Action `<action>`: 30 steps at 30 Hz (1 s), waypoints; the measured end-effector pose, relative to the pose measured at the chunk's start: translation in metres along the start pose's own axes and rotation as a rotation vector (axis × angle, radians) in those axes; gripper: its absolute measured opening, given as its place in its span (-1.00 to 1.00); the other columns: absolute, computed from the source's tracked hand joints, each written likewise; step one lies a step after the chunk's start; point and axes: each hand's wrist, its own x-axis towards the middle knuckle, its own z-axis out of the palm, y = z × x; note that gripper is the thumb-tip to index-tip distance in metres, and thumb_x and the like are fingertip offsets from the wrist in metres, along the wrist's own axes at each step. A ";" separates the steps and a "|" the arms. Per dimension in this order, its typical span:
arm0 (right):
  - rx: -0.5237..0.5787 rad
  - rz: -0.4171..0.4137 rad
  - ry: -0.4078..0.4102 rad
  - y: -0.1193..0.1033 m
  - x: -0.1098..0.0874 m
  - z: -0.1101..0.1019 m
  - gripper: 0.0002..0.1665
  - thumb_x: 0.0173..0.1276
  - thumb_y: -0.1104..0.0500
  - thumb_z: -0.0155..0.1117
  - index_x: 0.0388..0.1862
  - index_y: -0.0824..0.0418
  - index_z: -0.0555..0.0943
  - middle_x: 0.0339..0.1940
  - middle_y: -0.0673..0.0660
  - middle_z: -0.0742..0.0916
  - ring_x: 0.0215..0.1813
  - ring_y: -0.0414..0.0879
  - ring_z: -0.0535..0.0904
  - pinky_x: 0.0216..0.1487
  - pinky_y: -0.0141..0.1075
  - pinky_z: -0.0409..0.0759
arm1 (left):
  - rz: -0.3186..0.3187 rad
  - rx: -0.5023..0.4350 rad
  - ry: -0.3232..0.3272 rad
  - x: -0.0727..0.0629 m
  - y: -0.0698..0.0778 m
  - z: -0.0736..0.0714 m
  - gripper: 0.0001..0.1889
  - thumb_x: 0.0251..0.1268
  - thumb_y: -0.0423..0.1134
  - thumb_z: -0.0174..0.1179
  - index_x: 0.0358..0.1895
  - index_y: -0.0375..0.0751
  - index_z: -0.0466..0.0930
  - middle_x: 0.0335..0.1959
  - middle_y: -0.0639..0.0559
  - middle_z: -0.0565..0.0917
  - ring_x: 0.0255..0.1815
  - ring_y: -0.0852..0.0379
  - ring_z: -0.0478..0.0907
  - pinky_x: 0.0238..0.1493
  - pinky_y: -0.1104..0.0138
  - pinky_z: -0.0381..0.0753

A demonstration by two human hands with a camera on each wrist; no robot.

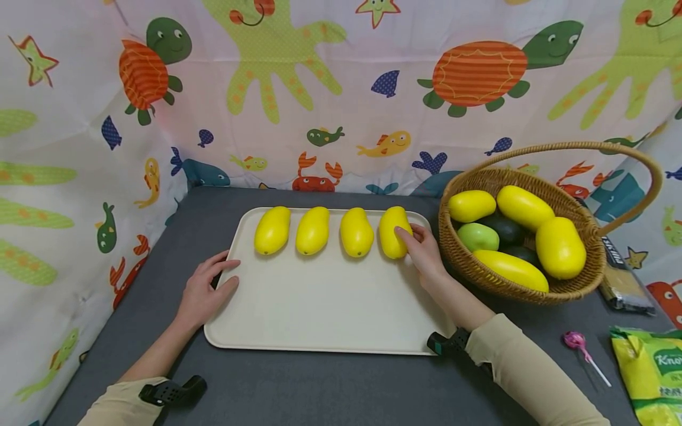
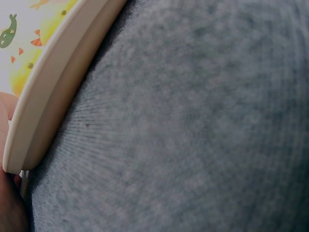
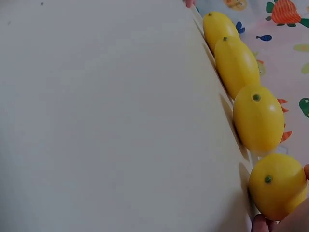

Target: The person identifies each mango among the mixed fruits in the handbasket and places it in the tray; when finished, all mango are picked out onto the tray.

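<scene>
Four yellow mangoes stand in a row along the far side of a cream tray (image 1: pixel 319 307). My right hand (image 1: pixel 426 254) pinches the rightmost mango (image 1: pixel 393 234), thumb on its near face and fingers behind its right side. To its left are another mango (image 1: pixel 356 232), a third (image 1: pixel 312 231) and the leftmost (image 1: pixel 272 231), each a small gap apart in the head view. My left hand (image 1: pixel 205 290) holds the tray's left edge, with parts of the hand above and below the rim (image 2: pixel 63 72) in the left wrist view.
A wicker basket (image 1: pixel 453 248) with a tall handle stands right of the tray, holding yellow, green and dark fruit. A pink lollipop (image 1: pixel 575 339), a yellow-green packet (image 1: pixel 647 373) and a brown package (image 1: pixel 626 287) lie farther right. A printed cloth (image 1: pixel 330 77) hangs behind the grey table (image 1: pixel 298 390).
</scene>
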 end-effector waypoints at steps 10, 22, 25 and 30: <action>-0.060 -0.014 -0.044 -0.001 0.001 -0.002 -0.12 0.42 -0.15 0.16 0.50 0.29 0.11 0.43 0.25 0.33 0.36 0.04 0.30 0.38 -0.19 0.25 | -0.002 -0.005 -0.002 0.000 0.001 -0.001 -0.64 0.27 -0.28 0.26 0.12 -0.27 0.62 0.34 -0.23 0.41 0.34 -0.27 0.26 0.18 -0.19 0.23; -0.115 -0.013 -0.075 -0.002 0.001 -0.003 -0.11 0.46 -0.17 0.09 0.52 0.31 0.07 0.44 0.26 0.31 0.34 0.06 0.29 0.35 -0.17 0.28 | -0.005 -0.007 -0.006 -0.001 0.001 -0.001 -0.64 0.28 -0.27 0.25 0.12 -0.27 0.62 0.34 -0.23 0.41 0.33 -0.28 0.26 0.17 -0.19 0.24; -0.130 -0.015 -0.075 -0.002 0.001 -0.004 -0.11 0.45 -0.17 0.09 0.51 0.31 0.07 0.43 0.26 0.31 0.33 0.07 0.29 0.36 -0.16 0.26 | -0.005 -0.005 -0.006 -0.001 0.000 -0.001 -0.64 0.29 -0.26 0.25 0.13 -0.27 0.62 0.34 -0.23 0.40 0.34 -0.28 0.26 0.17 -0.19 0.24; -0.139 -0.014 -0.077 -0.001 0.000 -0.004 -0.11 0.44 -0.17 0.11 0.51 0.31 0.08 0.41 0.25 0.32 0.32 0.08 0.29 0.37 -0.15 0.24 | 0.006 -0.010 -0.004 -0.002 0.000 0.000 -0.64 0.28 -0.26 0.26 0.13 -0.29 0.61 0.34 -0.24 0.40 0.34 -0.28 0.26 0.16 -0.18 0.25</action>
